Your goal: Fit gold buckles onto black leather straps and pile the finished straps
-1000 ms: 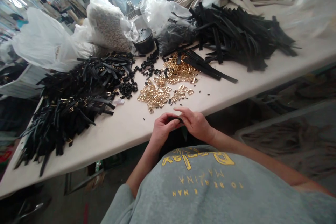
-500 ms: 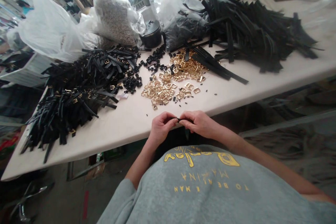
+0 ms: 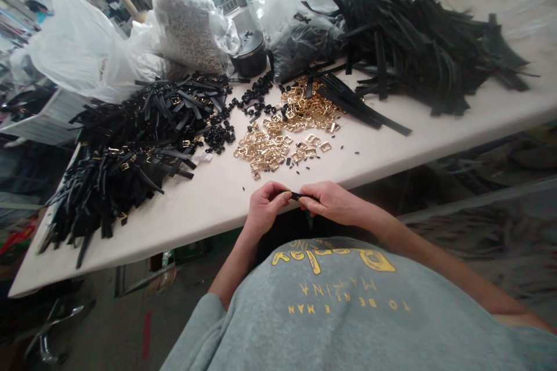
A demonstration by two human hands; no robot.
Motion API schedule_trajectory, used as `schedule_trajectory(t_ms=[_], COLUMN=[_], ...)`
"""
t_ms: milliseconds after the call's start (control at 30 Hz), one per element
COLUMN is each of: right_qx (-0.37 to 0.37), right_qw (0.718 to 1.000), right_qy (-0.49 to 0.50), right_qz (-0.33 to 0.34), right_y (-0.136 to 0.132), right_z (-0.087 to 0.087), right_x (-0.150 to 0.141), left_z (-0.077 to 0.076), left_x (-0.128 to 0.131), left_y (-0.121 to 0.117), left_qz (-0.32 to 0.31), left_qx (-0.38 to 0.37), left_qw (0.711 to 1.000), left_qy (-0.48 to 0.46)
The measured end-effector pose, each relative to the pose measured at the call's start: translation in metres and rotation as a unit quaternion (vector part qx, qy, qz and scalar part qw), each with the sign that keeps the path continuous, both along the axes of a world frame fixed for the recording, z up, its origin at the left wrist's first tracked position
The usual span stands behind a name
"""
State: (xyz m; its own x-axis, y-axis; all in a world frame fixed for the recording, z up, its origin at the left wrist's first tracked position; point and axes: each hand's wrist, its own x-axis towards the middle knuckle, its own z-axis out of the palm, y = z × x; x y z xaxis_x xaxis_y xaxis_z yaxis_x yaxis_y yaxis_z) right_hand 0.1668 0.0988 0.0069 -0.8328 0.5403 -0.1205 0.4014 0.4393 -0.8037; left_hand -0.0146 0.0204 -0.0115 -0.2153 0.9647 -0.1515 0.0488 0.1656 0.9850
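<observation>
A short black strap stretches between my two hands at the table's front edge. My left hand pinches its left end between thumb and fingers. My right hand is closed on the other end, and a piece of the strap hangs below it. Just beyond my hands lie loose gold buckles, with more gold buckles heaped behind them. Small black loops are gathered to their left. Whether a buckle sits on the strap in my hands I cannot make out.
Finished-looking black straps with buckles cover the table's left side. Plain black strips are piled at the right. Clear plastic bags and a black lidded pot stand at the back. The white table ends just before my body.
My hands have drawn slightly apart, the left one a little to the left, so more of the black strap shows between them. Both hands still grip it.
</observation>
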Motion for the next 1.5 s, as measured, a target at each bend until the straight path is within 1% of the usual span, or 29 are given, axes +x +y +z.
schedule_trajectory(t_ms=[67, 100, 233, 300, 367, 467, 500, 567, 633, 667, 700, 767, 833, 900, 1000, 1067, 1200, 1267, 1333, 1400, 1433, 1500], right_qx=[0.028, 0.027, -0.041, -0.076, -0.086, -0.044, -0.026, -0.003, 0.004, 0.005, 0.005, 0.009, 0.018, 0.028, 0.034, 0.035, 0.028, 0.018, 0.002, -0.019, -0.031, -0.055], right_qw=[0.999, 0.999, 0.999, 0.996, 0.994, 0.996, 0.996, 0.995, 0.993, 0.992, 0.992, 0.993, 0.993, 0.993, 0.994, 0.994, 0.994, 0.993, 0.992, 0.991, 0.99, 0.986], right_qy=[0.015, 0.016, 0.005, 0.02, 0.044, 0.061, 0.064, 0.07, 0.077, 0.079, 0.079, 0.08, 0.078, 0.074, 0.066, 0.062, 0.063, 0.069, 0.075, 0.082, 0.086, 0.101], right_qz=[-0.005, -0.007, -0.02, -0.032, -0.043, -0.055, -0.061, -0.077, -0.092, -0.095, -0.096, -0.092, -0.087, -0.085, -0.084, -0.086, -0.088, -0.092, -0.097, -0.104, -0.108, -0.117], right_y=[0.001, 0.001, 0.0, -0.001, -0.002, -0.003, -0.003, -0.003, -0.003, -0.003, -0.003, -0.003, -0.004, -0.005, -0.005, -0.005, -0.004, -0.004, -0.005, -0.005, -0.006, -0.007], right_z=[0.0, 0.0, 0.002, 0.0, -0.002, -0.007, -0.008, -0.01, -0.012, -0.014, -0.015, -0.017, -0.018, -0.019, -0.02, -0.02, -0.02, -0.019, -0.018, -0.017, -0.017, -0.016], right_x=[0.0, 0.001, 0.002, 0.002, 0.002, 0.003, 0.003, 0.005, 0.006, 0.006, 0.006, 0.004, 0.003, 0.002, 0.003, 0.004, 0.005, 0.005, 0.005, 0.006, 0.006, 0.006], left_z=[0.002, 0.002, 0.001, 0.0, -0.001, -0.002, -0.001, -0.001, 0.0, 0.0, 0.001, 0.002, 0.002, 0.001, 0.001, 0.003, 0.005, 0.004, 0.003, 0.003, 0.004, 0.007], left_x=[-0.001, -0.002, -0.005, -0.005, -0.004, -0.006, -0.009, -0.02, -0.038, -0.048, -0.058, -0.074, -0.084, -0.087, -0.086, -0.084, -0.08, -0.077, -0.073, -0.068, -0.064, -0.056], left_y=[0.0, 0.001, 0.002, 0.002, 0.003, 0.003, 0.003, 0.004, 0.007, 0.009, 0.012, 0.019, 0.027, 0.035, 0.044, 0.046, 0.043, 0.041, 0.04, 0.039, 0.039, 0.039], left_qz=[0.003, 0.005, 0.013, 0.013, 0.008, 0.006, 0.015, 0.05, 0.094, 0.11, 0.12, 0.124, 0.111, 0.088, 0.04, 0.017, 0.007, 0.013, 0.026, 0.04, 0.049, 0.07], left_qx=[0.001, 0.003, 0.008, 0.01, 0.008, 0.0, 0.0, 0.009, 0.022, 0.025, 0.026, 0.021, 0.009, -0.005, -0.029, -0.038, -0.028, -0.014, -0.007, -0.013, -0.02, -0.031], left_qw=[1.0, 1.0, 1.0, 1.0, 1.0, 0.999, 0.999, 0.998, 0.995, 0.992, 0.987, 0.968, 0.943, 0.924, 0.91, 0.907, 0.916, 0.932, 0.96, 0.986, 0.994, 0.997], left_qy=[-0.005, -0.007, -0.021, -0.025, -0.029, -0.039, -0.041, -0.031, 0.013, 0.052, 0.102, 0.216, 0.313, 0.371, 0.411, 0.419, 0.4, 0.363, 0.279, 0.158, 0.095, -0.019])
